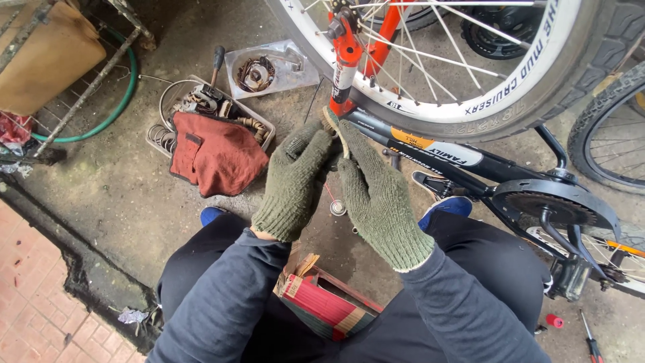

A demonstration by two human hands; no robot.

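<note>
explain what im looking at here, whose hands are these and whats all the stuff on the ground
This is one picture from a camera worn on a person's head, looking down at their own two hands and knees. Both hands wear green knitted gloves. The left hand and right hand meet at the lower end of an orange fork of an upturned bicycle, just below its white-rimmed wheel; exactly what the fingers grip is hidden. On the concrete ground lie a tray of small parts with a red cloth over it, a clear dish, a green hose and a screwdriver. A red box sits between the knees.
</note>
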